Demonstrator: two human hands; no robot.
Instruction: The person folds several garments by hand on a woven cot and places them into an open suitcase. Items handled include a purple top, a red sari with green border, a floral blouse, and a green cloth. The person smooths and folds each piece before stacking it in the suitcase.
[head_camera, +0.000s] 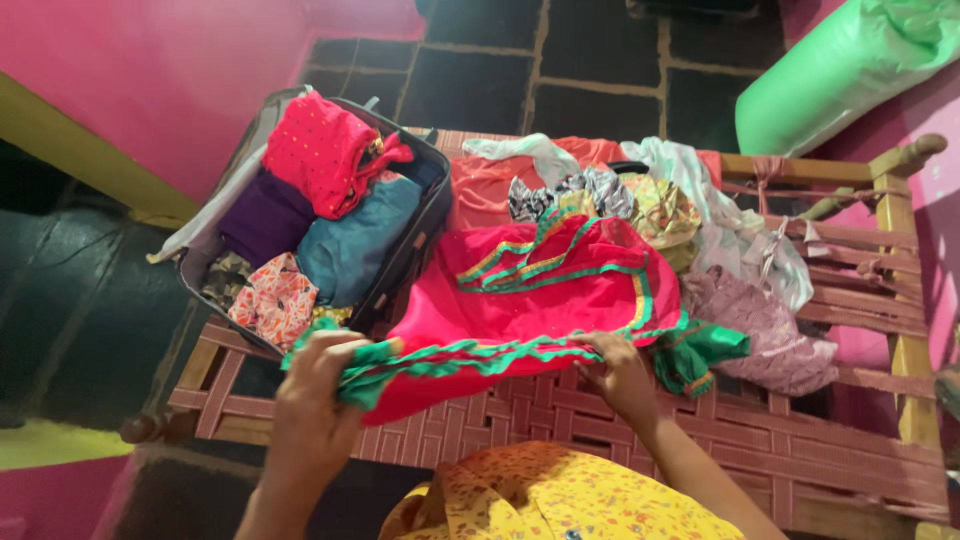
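A red garment (545, 295) with green and gold trim lies spread on a woven cot (560, 420). My left hand (315, 385) grips the garment's green-trimmed near edge at the left. My right hand (620, 370) pinches the same edge farther right. To the left an open dark suitcase (425, 215) holds folded clothes: a red dotted piece (320, 150), a purple one, a teal one (350, 245) and an orange floral one (275, 300).
A heap of loose clothes (700, 230) in orange, white, silver and pale pink covers the cot's right part. A green plastic-wrapped roll (850, 65) leans at the upper right. Dark stone floor lies beyond, a pink wall at the left.
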